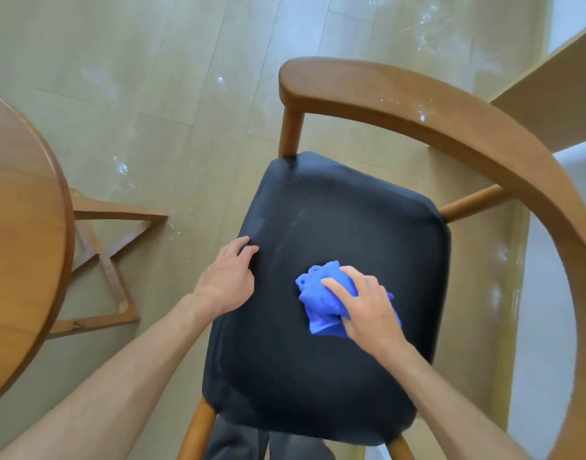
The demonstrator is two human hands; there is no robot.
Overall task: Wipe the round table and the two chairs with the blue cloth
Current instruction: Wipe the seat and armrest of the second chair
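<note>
Head view: I look straight down on a wooden chair (417,104) with a curved backrest rail and a black padded seat (334,227). My right hand (367,303) lies flat on top of the blue cloth (321,310), fingers straight and a little apart, pressing it onto the seat, right of centre and toward the front half. The cloth is bunched up, sticking out past my fingertips and under my palm. My left hand (226,277) is on the seat's left edge, fingers loosely bent with the tips on the cushion rim and the thumb on top; it is empty, and I cannot tell whether it grips the edge or just rests there. Faint pale streaks show on the seat behind my left hand. The round table (22,227) is at far left, only part of its wooden top in frame, its angled base (109,260) showing below it, well apart from the chair. White specks on the backrest rail and the pale wood floor (152,78). Dark grey trousers (238,439) at the bottom, touching the seat front.
</note>
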